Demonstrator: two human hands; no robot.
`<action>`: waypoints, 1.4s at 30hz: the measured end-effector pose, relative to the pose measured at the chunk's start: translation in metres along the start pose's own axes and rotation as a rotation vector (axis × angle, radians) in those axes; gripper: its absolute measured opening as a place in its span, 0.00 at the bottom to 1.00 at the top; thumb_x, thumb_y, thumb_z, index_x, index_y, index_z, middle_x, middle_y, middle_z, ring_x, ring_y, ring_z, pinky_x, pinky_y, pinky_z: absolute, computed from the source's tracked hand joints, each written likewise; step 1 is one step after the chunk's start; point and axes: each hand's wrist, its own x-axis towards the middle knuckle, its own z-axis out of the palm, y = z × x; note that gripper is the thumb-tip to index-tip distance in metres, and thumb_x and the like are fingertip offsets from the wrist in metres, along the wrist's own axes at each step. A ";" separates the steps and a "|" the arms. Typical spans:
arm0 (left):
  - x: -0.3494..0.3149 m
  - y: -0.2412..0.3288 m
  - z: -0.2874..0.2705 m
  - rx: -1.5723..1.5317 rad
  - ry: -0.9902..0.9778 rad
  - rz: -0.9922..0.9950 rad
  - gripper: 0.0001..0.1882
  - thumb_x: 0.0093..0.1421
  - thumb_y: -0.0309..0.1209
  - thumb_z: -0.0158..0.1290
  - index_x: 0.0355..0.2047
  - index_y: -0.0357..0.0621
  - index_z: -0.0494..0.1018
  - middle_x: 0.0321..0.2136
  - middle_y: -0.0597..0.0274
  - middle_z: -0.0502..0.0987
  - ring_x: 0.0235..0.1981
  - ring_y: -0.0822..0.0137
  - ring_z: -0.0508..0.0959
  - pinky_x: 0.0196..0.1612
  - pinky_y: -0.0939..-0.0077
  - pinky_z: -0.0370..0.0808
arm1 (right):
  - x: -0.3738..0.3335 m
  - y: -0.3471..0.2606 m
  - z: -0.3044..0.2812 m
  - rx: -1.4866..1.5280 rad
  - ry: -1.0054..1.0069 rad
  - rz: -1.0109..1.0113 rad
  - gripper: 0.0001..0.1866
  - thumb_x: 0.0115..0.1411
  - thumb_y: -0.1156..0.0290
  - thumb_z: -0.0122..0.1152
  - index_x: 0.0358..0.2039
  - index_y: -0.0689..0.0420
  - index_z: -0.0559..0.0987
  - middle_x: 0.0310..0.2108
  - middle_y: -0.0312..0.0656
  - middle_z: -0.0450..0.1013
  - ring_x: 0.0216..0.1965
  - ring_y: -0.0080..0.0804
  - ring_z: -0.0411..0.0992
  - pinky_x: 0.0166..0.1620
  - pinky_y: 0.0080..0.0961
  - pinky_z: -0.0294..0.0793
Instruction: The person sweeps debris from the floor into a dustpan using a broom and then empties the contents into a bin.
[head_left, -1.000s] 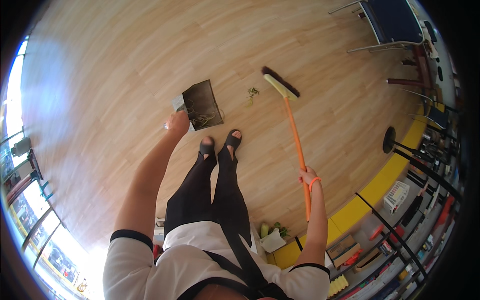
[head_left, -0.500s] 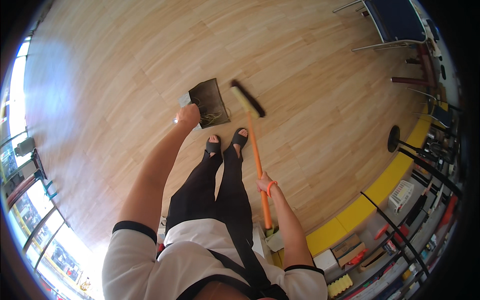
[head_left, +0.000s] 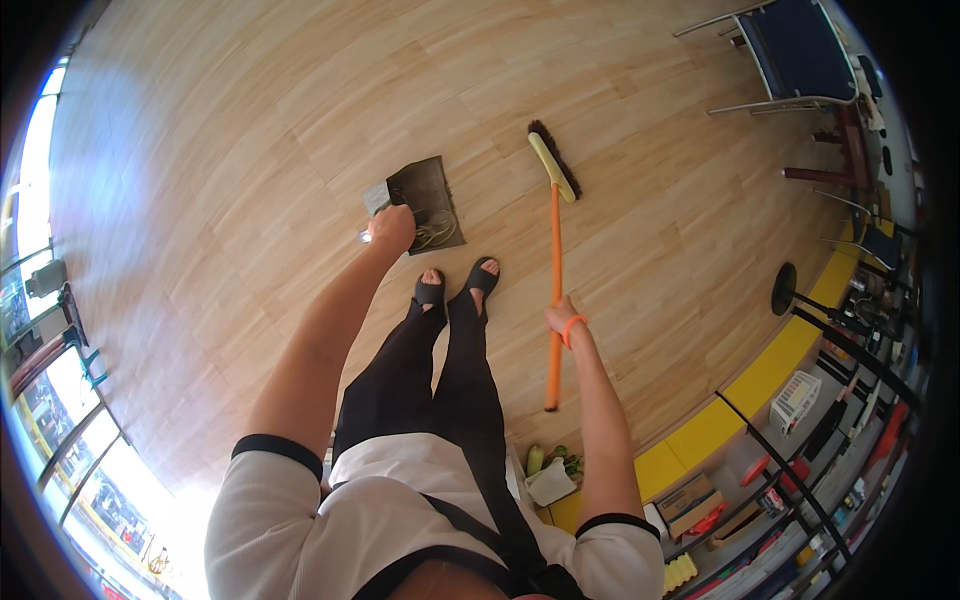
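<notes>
My left hand [head_left: 393, 228] is closed round the handle of a dustpan [head_left: 428, 182], which sits on the floor in front of my feet. Light stringy debris [head_left: 436, 230] lies in its dark pan. The handle itself is mostly hidden by my fist. With its fingers wrapped round the orange stick, my right hand [head_left: 562, 316] grips a broom [head_left: 556, 245] partway down the shaft. The broom's pale yellow head with dark bristles [head_left: 556, 160] is on the floor, to the right of the dustpan and apart from it.
Wood-look floor [head_left: 300, 90] spreads around me. A blue chair [head_left: 800, 50] stands at the far right. Yellow ledge [head_left: 745, 400] and crowded shelves [head_left: 800, 470] curve along the right side. Bright glass panels [head_left: 75, 420] line the left. Green vegetables [head_left: 555, 462] lie beside my right arm.
The broom has swung to the right and farther out, away from the dustpan. My right hand has moved with it, right and up. The dustpan and left hand have barely shifted.
</notes>
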 end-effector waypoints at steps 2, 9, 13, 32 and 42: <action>-0.001 0.002 -0.008 -0.015 -0.017 -0.009 0.09 0.42 0.27 0.39 0.20 0.38 0.69 0.24 0.47 0.69 0.28 0.54 0.70 0.30 0.67 0.67 | 0.002 -0.018 0.042 0.040 0.015 0.065 0.17 0.36 0.77 0.42 0.31 0.66 0.55 0.10 0.39 0.59 0.11 0.29 0.59 0.14 0.23 0.59; -0.005 -0.005 -0.011 -0.011 -0.014 -0.035 0.09 0.42 0.26 0.40 0.21 0.39 0.70 0.24 0.50 0.70 0.28 0.56 0.71 0.31 0.69 0.67 | -0.046 0.028 0.080 0.652 -0.724 -0.051 0.10 0.43 0.75 0.44 0.28 0.58 0.59 0.10 0.32 0.55 0.07 0.17 0.53 0.11 0.13 0.55; -0.015 -0.014 -0.011 -0.011 -0.051 0.037 0.09 0.43 0.26 0.39 0.21 0.38 0.70 0.25 0.49 0.70 0.29 0.55 0.70 0.31 0.68 0.67 | -0.115 0.026 0.009 0.479 -0.471 -0.020 0.08 0.44 0.73 0.46 0.24 0.58 0.58 0.08 0.32 0.54 0.06 0.16 0.53 0.10 0.13 0.54; -0.062 -0.127 -0.007 -0.057 -0.038 -0.198 0.08 0.42 0.29 0.43 0.22 0.38 0.69 0.25 0.47 0.69 0.29 0.54 0.69 0.30 0.66 0.66 | -0.047 -0.001 0.082 0.143 -0.726 -0.080 0.12 0.43 0.75 0.44 0.29 0.64 0.58 0.09 0.34 0.56 0.09 0.20 0.56 0.12 0.14 0.57; -0.073 -0.144 0.005 -0.053 -0.053 -0.180 0.10 0.42 0.26 0.38 0.21 0.38 0.69 0.24 0.46 0.69 0.28 0.53 0.70 0.31 0.65 0.67 | -0.035 -0.067 -0.008 -0.039 -0.395 -0.232 0.09 0.46 0.70 0.43 0.25 0.62 0.60 0.10 0.33 0.57 0.08 0.19 0.55 0.11 0.16 0.57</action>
